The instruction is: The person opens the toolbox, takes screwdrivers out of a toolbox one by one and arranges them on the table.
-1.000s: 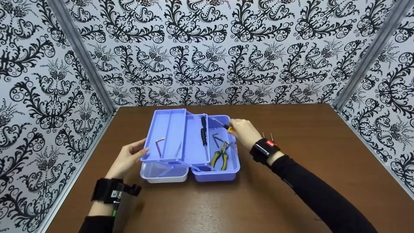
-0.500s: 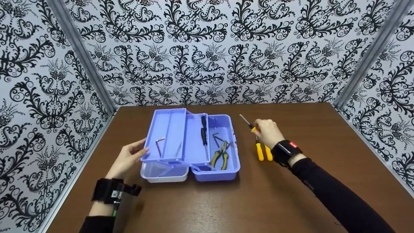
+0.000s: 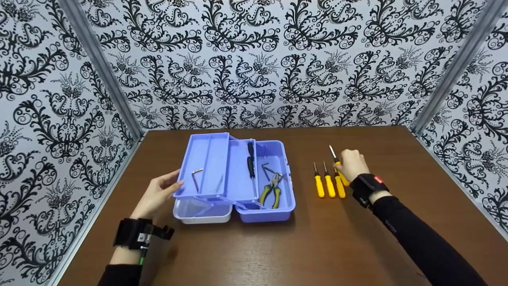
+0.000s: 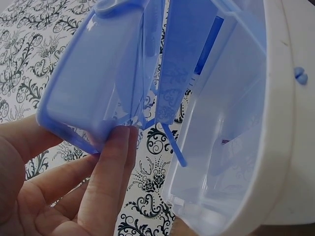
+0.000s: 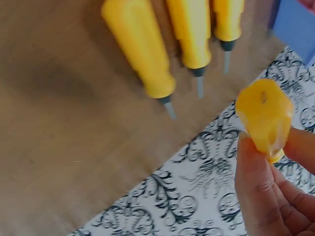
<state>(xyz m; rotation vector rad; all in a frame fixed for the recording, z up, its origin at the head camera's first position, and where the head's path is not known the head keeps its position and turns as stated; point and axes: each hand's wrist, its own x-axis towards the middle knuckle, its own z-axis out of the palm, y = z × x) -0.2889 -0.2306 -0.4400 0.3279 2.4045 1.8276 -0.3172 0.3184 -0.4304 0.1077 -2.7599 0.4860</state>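
Standing on the brown table (image 3: 246,254) in the head view is a lilac toolbox (image 3: 265,217), with its trays unfolded toward the person's left. The left hand (image 3: 156,193) holds the outer edge of the upper tray (image 3: 217,159), thumb and fingers closed on it. In this tray lie a hex key (image 3: 195,180) and one thin metal piece (image 3: 219,184); in the middle tray (image 3: 237,169) there are two black screwdrivers (image 3: 251,167). Pliers (image 3: 271,194) with yellow-green handles rest in the deep box, near another hex key. To the right of the toolbox, the right hand (image 3: 354,163) pinches a yellow screwdriver (image 3: 337,163), its blade directed away from the person. Just beside it, three more yellow screwdrivers (image 3: 329,186) lie in a row on the table.

In the left wrist view, the fingers press on the tray's corner, which is clamped between them and the thumb. Next to it shows the white shell (image 4: 275,128) of the toolbox, under the trays.

In the right wrist view, thumb and finger are closed on the yellow handle; its blade is hidden here. Whether this screwdriver touches the table, I cannot tell.
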